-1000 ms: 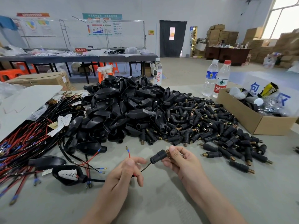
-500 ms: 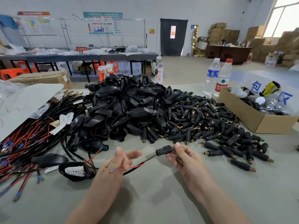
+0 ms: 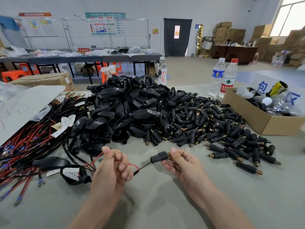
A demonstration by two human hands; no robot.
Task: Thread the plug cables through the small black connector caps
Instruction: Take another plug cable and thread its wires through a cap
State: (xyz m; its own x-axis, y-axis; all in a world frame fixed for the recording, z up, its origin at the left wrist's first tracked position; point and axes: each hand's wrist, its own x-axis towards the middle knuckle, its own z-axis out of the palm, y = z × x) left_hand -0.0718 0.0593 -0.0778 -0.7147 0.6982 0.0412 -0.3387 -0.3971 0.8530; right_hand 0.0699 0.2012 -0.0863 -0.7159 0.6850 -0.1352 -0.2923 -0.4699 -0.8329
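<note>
We pinch the red wire (image 3: 132, 164) in our left hand (image 3: 112, 169); our right hand (image 3: 179, 162) grips a connector cap (image 3: 159, 157), cable (image 3: 142, 167) running between.

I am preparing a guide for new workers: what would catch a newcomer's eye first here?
The big heap of black plug housings in the middle of the table stands out first, with loose caps spread to its right. In front, the left hand pinches a cable that runs into the connector cap held by the right hand. Red and black wires lie bundled at the left.
</note>
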